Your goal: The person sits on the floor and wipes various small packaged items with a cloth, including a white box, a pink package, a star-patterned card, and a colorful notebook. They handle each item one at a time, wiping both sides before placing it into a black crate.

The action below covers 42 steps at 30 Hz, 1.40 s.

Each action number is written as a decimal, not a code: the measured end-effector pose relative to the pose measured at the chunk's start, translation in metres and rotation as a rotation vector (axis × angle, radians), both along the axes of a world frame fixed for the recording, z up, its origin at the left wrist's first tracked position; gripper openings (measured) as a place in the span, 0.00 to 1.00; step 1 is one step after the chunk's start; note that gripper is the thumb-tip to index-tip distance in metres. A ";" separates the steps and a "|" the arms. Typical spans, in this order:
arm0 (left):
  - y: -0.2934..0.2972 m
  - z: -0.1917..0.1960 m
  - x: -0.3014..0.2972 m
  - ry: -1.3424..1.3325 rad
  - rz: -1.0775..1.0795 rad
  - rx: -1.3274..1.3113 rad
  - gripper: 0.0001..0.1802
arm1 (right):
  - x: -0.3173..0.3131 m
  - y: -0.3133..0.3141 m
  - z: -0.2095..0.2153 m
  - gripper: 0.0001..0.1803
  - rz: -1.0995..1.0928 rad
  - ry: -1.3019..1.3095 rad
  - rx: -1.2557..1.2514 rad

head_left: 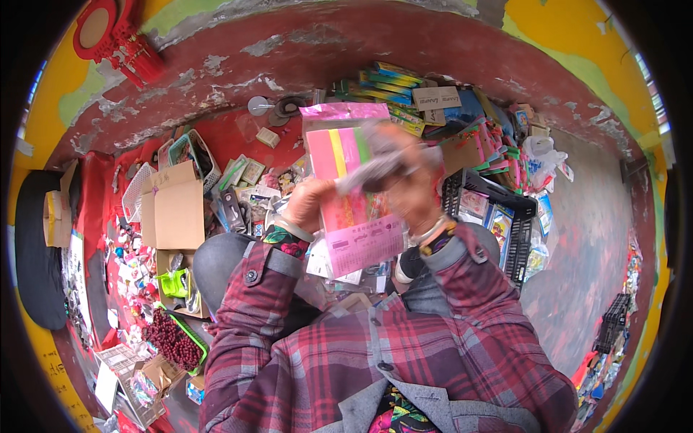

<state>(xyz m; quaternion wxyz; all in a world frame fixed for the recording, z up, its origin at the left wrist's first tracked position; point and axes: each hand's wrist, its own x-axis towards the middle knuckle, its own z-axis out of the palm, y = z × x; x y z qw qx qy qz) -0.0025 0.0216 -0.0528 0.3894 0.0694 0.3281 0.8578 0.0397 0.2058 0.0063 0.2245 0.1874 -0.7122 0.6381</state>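
Observation:
A flat packet [328, 153] of bright paper-like sheets, striped pink, yellow and green, stands in front of my chest. It has a pink top flap and a pink printed panel at the bottom. My left hand [307, 206] is closed on its left side. A grey cloth [372, 169] crosses the packet's front, from near my left fingers to my right hand [415, 189]. My right hand is closed around the cloth and smeared by motion, so its fingertips are unclear. Part of the packet's front is hidden behind the cloth and right hand.
A black crate [525, 224] with flat packages stands by my right knee. An open cardboard box [173, 206] is at my left, beside a basket [206, 162]. Stacked cartons [437, 99] and colourful packs lie against the wall. A green tray [177, 339] holds dark red beads.

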 end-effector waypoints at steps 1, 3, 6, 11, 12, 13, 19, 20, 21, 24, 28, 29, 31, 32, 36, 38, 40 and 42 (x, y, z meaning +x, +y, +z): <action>-0.003 -0.011 0.002 0.062 -0.003 0.034 0.23 | 0.001 -0.015 -0.008 0.29 0.013 0.053 0.232; 0.009 -0.018 0.006 -0.056 0.011 0.007 0.23 | -0.001 -0.027 -0.019 0.33 0.030 0.095 0.492; 0.002 -0.008 0.008 -0.038 -0.040 -0.013 0.24 | -0.004 -0.030 -0.024 0.34 0.018 0.102 0.546; 0.001 0.001 0.012 -0.014 -0.044 -0.066 0.20 | -0.008 -0.031 -0.017 0.29 -0.139 0.159 0.574; 0.000 -0.008 0.011 0.367 -0.089 -0.249 0.19 | -0.009 -0.031 -0.013 0.28 -0.180 0.160 0.567; -0.002 -0.029 0.006 0.748 -0.127 -0.430 0.18 | -0.011 -0.031 -0.009 0.24 -0.216 0.160 0.553; 0.020 0.013 0.017 0.979 -0.231 -0.547 0.26 | -0.052 0.005 -0.018 0.17 -0.504 0.098 0.497; 0.022 0.023 0.018 1.045 -0.159 -0.508 0.26 | -0.058 0.014 -0.022 0.16 -0.517 0.066 0.454; 0.022 0.029 0.019 1.109 -0.081 -0.467 0.26 | -0.063 0.021 -0.022 0.15 -0.488 -0.096 0.385; 0.011 0.034 0.017 0.815 -0.067 -0.383 0.26 | -0.067 0.049 -0.022 0.15 -0.613 -0.344 0.254; -0.006 0.028 0.005 0.119 0.052 -0.216 0.23 | -0.065 0.077 -0.007 0.16 -0.597 -0.177 -0.587; -0.006 0.036 0.006 0.024 0.110 -0.154 0.22 | -0.060 0.081 -0.001 0.16 -0.575 -0.187 -0.641; -0.008 0.023 -0.001 -0.099 0.174 0.010 0.22 | -0.052 0.076 0.002 0.17 -0.493 -0.133 -0.662; -0.008 0.018 -0.003 -0.141 0.203 0.093 0.22 | -0.048 0.070 0.004 0.18 -0.440 -0.133 -0.658; 0.003 0.028 0.003 -0.172 0.231 0.240 0.24 | -0.033 0.026 0.023 0.20 -0.120 -0.126 -0.569; 0.010 0.029 0.003 -0.153 0.221 0.249 0.25 | -0.032 0.009 0.014 0.19 -0.073 -0.074 -0.385; 0.016 0.032 0.005 -0.165 0.206 0.269 0.25 | -0.037 -0.010 -0.013 0.21 0.136 -0.134 -0.219; 0.011 0.027 0.007 -0.160 0.152 0.345 0.25 | -0.028 -0.032 -0.033 0.26 -0.277 -0.106 0.808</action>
